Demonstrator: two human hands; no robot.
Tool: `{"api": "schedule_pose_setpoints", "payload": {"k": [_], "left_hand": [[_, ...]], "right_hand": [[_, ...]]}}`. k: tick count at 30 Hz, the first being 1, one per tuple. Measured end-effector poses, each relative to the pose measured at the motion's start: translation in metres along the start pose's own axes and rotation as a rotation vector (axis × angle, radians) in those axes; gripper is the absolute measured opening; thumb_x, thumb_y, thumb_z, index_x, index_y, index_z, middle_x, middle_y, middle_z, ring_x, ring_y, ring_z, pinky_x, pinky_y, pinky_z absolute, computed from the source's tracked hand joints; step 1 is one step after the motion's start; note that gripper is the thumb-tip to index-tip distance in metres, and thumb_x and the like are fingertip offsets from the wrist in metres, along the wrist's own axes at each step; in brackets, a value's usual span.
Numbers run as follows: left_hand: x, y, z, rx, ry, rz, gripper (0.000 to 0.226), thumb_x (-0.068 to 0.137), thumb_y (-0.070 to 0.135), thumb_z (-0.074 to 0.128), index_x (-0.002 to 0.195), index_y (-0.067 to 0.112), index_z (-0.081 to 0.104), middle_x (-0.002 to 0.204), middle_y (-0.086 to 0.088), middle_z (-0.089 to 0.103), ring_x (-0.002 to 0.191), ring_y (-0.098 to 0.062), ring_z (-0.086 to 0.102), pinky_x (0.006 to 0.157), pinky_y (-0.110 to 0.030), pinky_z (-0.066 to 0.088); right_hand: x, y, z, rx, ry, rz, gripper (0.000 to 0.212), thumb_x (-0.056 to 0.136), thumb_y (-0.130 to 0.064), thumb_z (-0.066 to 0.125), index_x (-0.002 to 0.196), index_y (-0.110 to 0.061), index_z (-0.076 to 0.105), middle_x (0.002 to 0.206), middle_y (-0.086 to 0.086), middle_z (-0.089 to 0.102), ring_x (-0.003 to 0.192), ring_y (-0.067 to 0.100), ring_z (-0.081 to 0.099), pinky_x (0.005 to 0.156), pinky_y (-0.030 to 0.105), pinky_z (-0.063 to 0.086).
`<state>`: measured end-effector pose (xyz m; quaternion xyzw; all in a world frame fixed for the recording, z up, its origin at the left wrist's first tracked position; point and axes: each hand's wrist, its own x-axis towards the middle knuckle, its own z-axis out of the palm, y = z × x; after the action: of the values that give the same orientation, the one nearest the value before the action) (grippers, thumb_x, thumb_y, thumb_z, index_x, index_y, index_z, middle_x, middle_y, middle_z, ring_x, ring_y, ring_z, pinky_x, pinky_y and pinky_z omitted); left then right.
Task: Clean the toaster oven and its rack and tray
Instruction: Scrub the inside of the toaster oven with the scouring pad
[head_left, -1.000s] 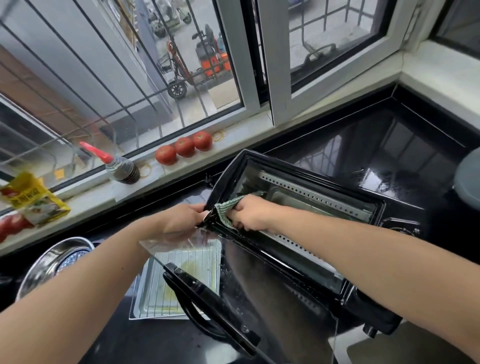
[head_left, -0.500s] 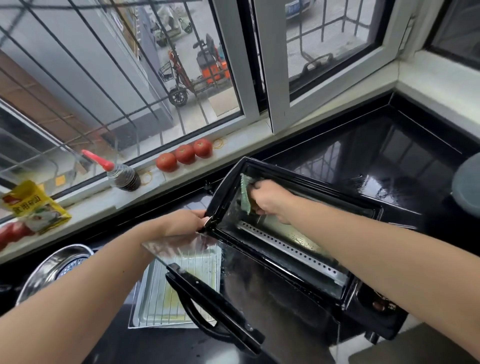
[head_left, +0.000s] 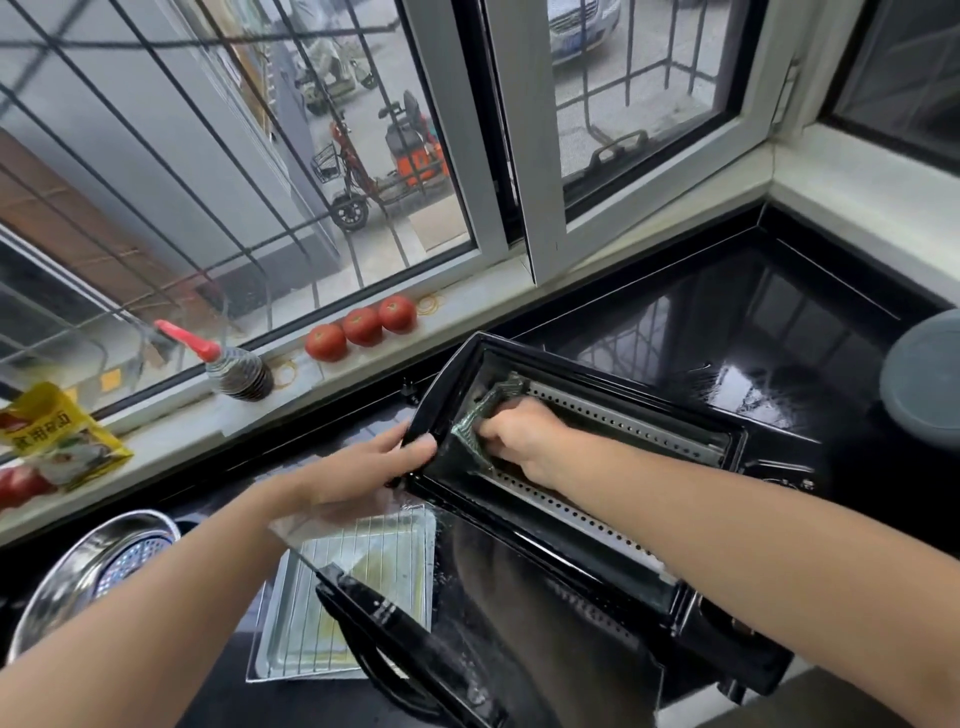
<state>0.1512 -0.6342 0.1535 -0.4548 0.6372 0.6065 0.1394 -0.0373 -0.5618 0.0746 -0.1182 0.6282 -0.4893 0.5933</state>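
The black toaster oven (head_left: 691, 603) lies tilted on the dark counter, its glass door (head_left: 467, 639) hanging open toward me. My right hand (head_left: 519, 439) is inside the cavity, shut on a green cloth (head_left: 475, 423) pressed against the left inner wall. My left hand (head_left: 369, 460) grips the oven's left front corner from outside. The metal tray (head_left: 291, 644) with the wire rack (head_left: 374, 545) lying in it sits on the counter to the left, partly seen through the glass door.
A steel bowl with a strainer (head_left: 88, 566) stands at lower left. On the window sill are three tomatoes (head_left: 361, 325), a dark bottle with a red spout (head_left: 236, 371) and a yellow packet (head_left: 52, 441). A grey lid (head_left: 924, 384) sits at the right edge.
My right hand carried the cloth from the oven's front left edge up into the cavity, then down along the left inner wall. My left hand kept its hold on the corner.
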Motion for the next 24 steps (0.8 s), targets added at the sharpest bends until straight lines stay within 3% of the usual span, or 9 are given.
{"api": "schedule_pose_setpoints", "payload": {"k": [3, 7, 9, 11, 13, 16, 19, 22, 24], "left_hand": [[0.004, -0.002, -0.004, 0.096, -0.036, -0.016, 0.072, 0.096, 0.017, 0.073, 0.147, 0.051, 0.035, 0.128, 0.002, 0.073, 0.118, -0.019, 0.07, 0.109, -0.042, 0.049], [0.007, 0.004, -0.002, 0.133, 0.052, -0.031, 0.069, 0.1, 0.006, 0.063, 0.151, 0.042, 0.035, 0.125, -0.006, 0.073, 0.111, -0.025, 0.073, 0.085, -0.033, 0.058], [0.007, 0.009, -0.001, 0.189, 0.077, -0.029, 0.066, 0.097, 0.01, 0.066, 0.15, 0.041, 0.04, 0.13, -0.004, 0.071, 0.114, -0.022, 0.071, 0.088, -0.031, 0.058], [0.008, 0.01, -0.004, 0.287, 0.099, -0.013, 0.072, 0.086, 0.025, 0.073, 0.146, 0.05, 0.043, 0.134, 0.006, 0.067, 0.122, -0.017, 0.064, 0.108, -0.039, 0.049], [0.009, 0.01, -0.004, 0.289, 0.105, -0.017, 0.071, 0.085, 0.024, 0.073, 0.145, 0.049, 0.045, 0.132, 0.005, 0.069, 0.124, -0.018, 0.064, 0.11, -0.038, 0.046], [0.009, 0.011, -0.002, 0.218, 0.097, -0.017, 0.066, 0.093, 0.008, 0.069, 0.145, 0.043, 0.047, 0.131, 0.001, 0.069, 0.122, -0.019, 0.065, 0.101, -0.033, 0.05], [0.011, 0.008, -0.002, 0.215, 0.121, -0.019, 0.071, 0.079, 0.017, 0.073, 0.141, 0.043, 0.05, 0.128, 0.0, 0.071, 0.118, -0.02, 0.068, 0.105, -0.04, 0.053], [0.012, 0.011, -0.001, 0.117, 0.096, -0.044, 0.057, 0.093, 0.0, 0.066, 0.138, 0.032, 0.052, 0.126, -0.012, 0.071, 0.111, -0.025, 0.072, 0.086, -0.032, 0.061], [0.01, 0.014, 0.003, 0.098, 0.087, -0.047, 0.056, 0.096, -0.005, 0.062, 0.138, 0.03, 0.052, 0.126, -0.015, 0.07, 0.107, -0.025, 0.073, 0.08, -0.03, 0.061]], "right_hand": [[-0.002, -0.007, 0.005, 0.163, 0.126, -0.088, 0.025, 0.089, -0.015, 0.07, 0.111, -0.014, 0.058, 0.107, 0.01, 0.07, 0.099, 0.028, 0.069, 0.09, 0.045, 0.057], [-0.015, -0.017, 0.01, 0.21, 0.142, -0.255, 0.026, 0.095, -0.007, 0.053, 0.113, -0.019, 0.067, 0.103, 0.006, 0.074, 0.09, 0.021, 0.07, 0.076, 0.034, 0.059], [-0.023, -0.011, 0.013, 0.049, 0.123, -0.302, 0.045, 0.092, -0.002, 0.047, 0.128, -0.025, 0.062, 0.126, 0.007, 0.063, 0.108, 0.023, 0.063, 0.09, 0.035, 0.055], [-0.026, -0.008, 0.019, -0.184, 0.139, -0.307, 0.062, 0.09, -0.006, 0.049, 0.147, -0.029, 0.042, 0.153, 0.001, 0.03, 0.135, 0.021, 0.04, 0.115, 0.038, 0.035], [-0.027, -0.015, 0.019, -0.273, 0.169, -0.25, 0.068, 0.089, -0.01, 0.048, 0.152, -0.028, 0.032, 0.158, 0.0, 0.016, 0.142, 0.022, 0.027, 0.12, 0.037, 0.024], [-0.028, -0.025, 0.008, -0.266, 0.121, -0.207, 0.057, 0.089, -0.006, 0.046, 0.143, -0.023, 0.045, 0.14, 0.0, 0.043, 0.121, 0.021, 0.043, 0.107, 0.028, 0.034], [-0.043, -0.019, 0.013, -0.28, 0.082, -0.328, 0.063, 0.088, 0.001, 0.051, 0.148, -0.015, 0.04, 0.135, 0.0, 0.037, 0.114, 0.015, 0.042, 0.097, 0.016, 0.032], [-0.032, -0.015, 0.01, -0.4, 0.104, -0.255, 0.062, 0.081, -0.001, 0.055, 0.14, -0.015, 0.045, 0.132, 0.009, 0.04, 0.118, 0.026, 0.048, 0.106, 0.033, 0.038], [-0.03, -0.021, 0.001, -0.449, 0.027, -0.033, 0.04, 0.08, -0.003, 0.052, 0.119, -0.013, 0.053, 0.112, 0.01, 0.049, 0.099, 0.028, 0.051, 0.088, 0.034, 0.041]]}}
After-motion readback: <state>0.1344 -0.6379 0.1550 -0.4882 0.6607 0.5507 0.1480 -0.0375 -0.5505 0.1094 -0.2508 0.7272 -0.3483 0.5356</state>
